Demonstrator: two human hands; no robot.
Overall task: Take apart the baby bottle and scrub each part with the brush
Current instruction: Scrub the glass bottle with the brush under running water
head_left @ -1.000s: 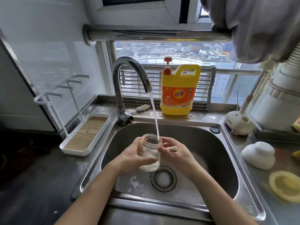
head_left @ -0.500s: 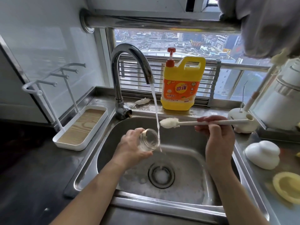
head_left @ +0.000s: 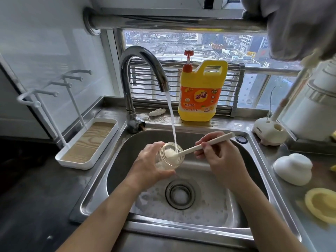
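Over the steel sink (head_left: 254, 160), my left hand (head_left: 148, 165) grips the clear glass bottle body (head_left: 168, 161), tilted with its mouth toward the right. My right hand (head_left: 221, 159) holds the cream handle of the bottle brush (head_left: 203, 145). The brush's white foam head sits inside the bottle's mouth. Water runs from the chrome tap (head_left: 141, 70) into the bottle opening. A white bottle cap (head_left: 292, 169) and a yellow ring part (head_left: 321, 207) lie on the counter at right.
A yellow dish-soap jug (head_left: 200, 99) stands behind the sink. A white drying rack with a tray (head_left: 87, 144) is at left. A white brush holder (head_left: 269, 131) sits at the sink's back right corner. Soap foam lies around the drain (head_left: 180, 194).
My right hand has brought the brush down from beside the holder and put its head into the bottle. My left hand has turned the bottle's mouth toward the brush, under the water.
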